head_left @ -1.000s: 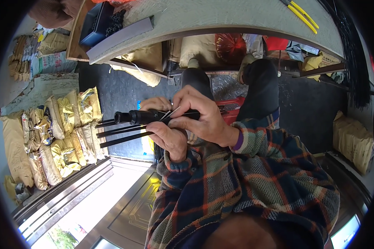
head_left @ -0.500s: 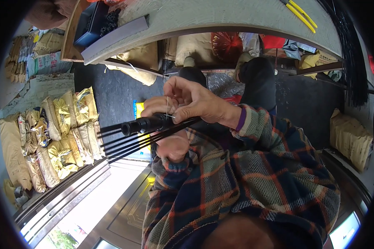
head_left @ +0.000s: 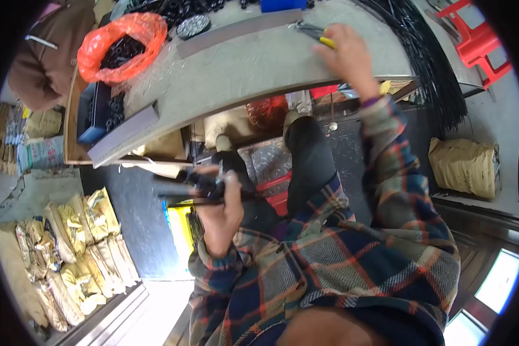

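Observation:
My left hand [head_left: 222, 216] is closed around a dark bundle: a short black tube [head_left: 199, 180] with several thin black rods [head_left: 181, 199] beside it. Motion blurs the bundle, so its details are hard to make out. Stretched out over the worktable, my right hand [head_left: 350, 57] has its thumb and fingers around the yellow handles of a pair of pliers [head_left: 314, 32]. The metal jaws of the pliers point left, away from the palm, and most of the handles are hidden under the hand.
The grey worktable [head_left: 242, 63] carries an orange plastic bag [head_left: 147, 27] of black parts, a blue box [head_left: 282, 4] and long black strands [head_left: 438, 75] hanging over its right side. A red stool [head_left: 473, 43] stands beyond. Wrapped packages [head_left: 69, 248] lie at left.
My right hand has left the black tube and reached far right to the pliers on the table. The left hand alone keeps the bundle. The view has swung, showing more of the tabletop.

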A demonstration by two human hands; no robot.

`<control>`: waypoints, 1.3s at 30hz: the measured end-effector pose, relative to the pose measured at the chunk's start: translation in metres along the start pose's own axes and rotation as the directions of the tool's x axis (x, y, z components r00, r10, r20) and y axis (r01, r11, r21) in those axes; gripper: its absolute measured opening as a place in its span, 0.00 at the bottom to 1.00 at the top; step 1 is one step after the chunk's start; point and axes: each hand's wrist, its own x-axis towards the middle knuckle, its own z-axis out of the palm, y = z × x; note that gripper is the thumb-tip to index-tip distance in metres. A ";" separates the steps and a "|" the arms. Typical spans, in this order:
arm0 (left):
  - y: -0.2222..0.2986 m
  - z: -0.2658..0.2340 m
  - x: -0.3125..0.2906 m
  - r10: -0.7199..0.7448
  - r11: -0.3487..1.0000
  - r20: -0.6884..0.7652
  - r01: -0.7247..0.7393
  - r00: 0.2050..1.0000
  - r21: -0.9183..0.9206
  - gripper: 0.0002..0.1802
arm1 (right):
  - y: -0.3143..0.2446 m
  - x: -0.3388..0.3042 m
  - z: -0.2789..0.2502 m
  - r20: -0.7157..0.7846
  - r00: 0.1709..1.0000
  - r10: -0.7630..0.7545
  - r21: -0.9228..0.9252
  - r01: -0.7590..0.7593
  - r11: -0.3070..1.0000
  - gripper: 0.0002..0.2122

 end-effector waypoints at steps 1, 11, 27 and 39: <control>-0.002 -0.003 0.005 0.006 1.000 0.139 -0.006 0.990 0.000 0.10 | 0.026 -0.002 0.007 0.073 0.997 -0.006 -0.123 0.015 0.992 0.13; -0.009 -0.010 0.003 0.206 0.973 0.279 -0.227 0.938 0.046 0.08 | -0.049 -0.034 -0.047 0.562 0.824 0.064 0.690 -0.511 0.513 0.05; -0.008 -0.016 -0.012 0.273 0.952 0.204 -0.294 0.940 0.081 0.08 | -0.131 -0.051 -0.083 -0.253 0.677 -0.692 -0.290 0.629 0.721 0.19; -0.017 -0.024 -0.011 0.369 0.897 0.277 -0.418 0.887 0.142 0.13 | -0.155 -0.101 -0.065 -0.288 0.849 -0.443 -0.056 0.447 0.893 0.14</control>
